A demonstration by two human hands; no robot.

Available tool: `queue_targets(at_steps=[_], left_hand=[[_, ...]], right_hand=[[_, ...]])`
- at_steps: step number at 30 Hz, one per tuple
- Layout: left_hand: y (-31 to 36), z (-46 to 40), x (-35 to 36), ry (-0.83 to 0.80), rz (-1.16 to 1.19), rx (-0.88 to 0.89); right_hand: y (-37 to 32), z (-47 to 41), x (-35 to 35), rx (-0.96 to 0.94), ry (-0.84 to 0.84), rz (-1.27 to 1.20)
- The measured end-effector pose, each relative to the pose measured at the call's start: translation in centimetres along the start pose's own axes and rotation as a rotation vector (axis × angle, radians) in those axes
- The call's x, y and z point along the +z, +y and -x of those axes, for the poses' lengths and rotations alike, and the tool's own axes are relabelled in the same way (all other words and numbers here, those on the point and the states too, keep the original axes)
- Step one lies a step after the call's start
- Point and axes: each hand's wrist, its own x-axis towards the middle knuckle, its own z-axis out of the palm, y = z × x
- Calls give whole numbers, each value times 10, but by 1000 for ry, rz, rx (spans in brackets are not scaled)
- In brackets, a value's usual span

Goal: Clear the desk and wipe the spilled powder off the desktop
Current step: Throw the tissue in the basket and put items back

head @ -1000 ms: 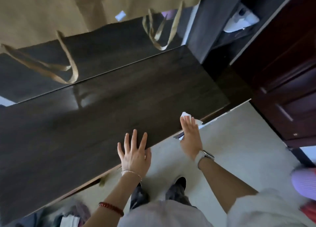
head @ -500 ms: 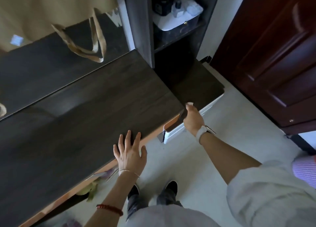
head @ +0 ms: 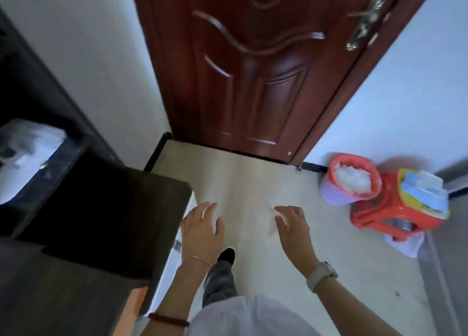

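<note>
Only a corner of the dark wooden desk point(head: 50, 300) shows, at the lower left. My left hand point(head: 202, 225) hangs open, fingers apart, just past the right edge of a lower dark cabinet top point(head: 114, 221). My right hand point(head: 291, 225) is out over the pale floor with its fingers curled on a blurred white tissue point(head: 273, 228). A purple waste basket point(head: 336, 196) with a red liner, full of white crumpled paper, stands on the floor to the right of my right hand. No powder is visible.
A dark red door point(head: 253, 69) is shut straight ahead. A red plastic stool point(head: 385, 219) with papers on it stands beside the basket. A dark shelf unit point(head: 38, 107) holding a white object is at the left. My foot point(head: 226, 256) is on the floor.
The view has swung right, from the desktop to the door and floor. Both hands have left the desk edge and now hang in the air over the floor.
</note>
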Motion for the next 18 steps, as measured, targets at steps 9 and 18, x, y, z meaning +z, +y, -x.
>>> queue_targets(at_steps=[9, 18], left_hand=[[118, -169, 38, -168, -43, 371], [235, -247, 134, -457, -210, 681]], right_hand=[[37, -88, -88, 271, 391, -21], [121, -144, -140, 480, 589, -78]])
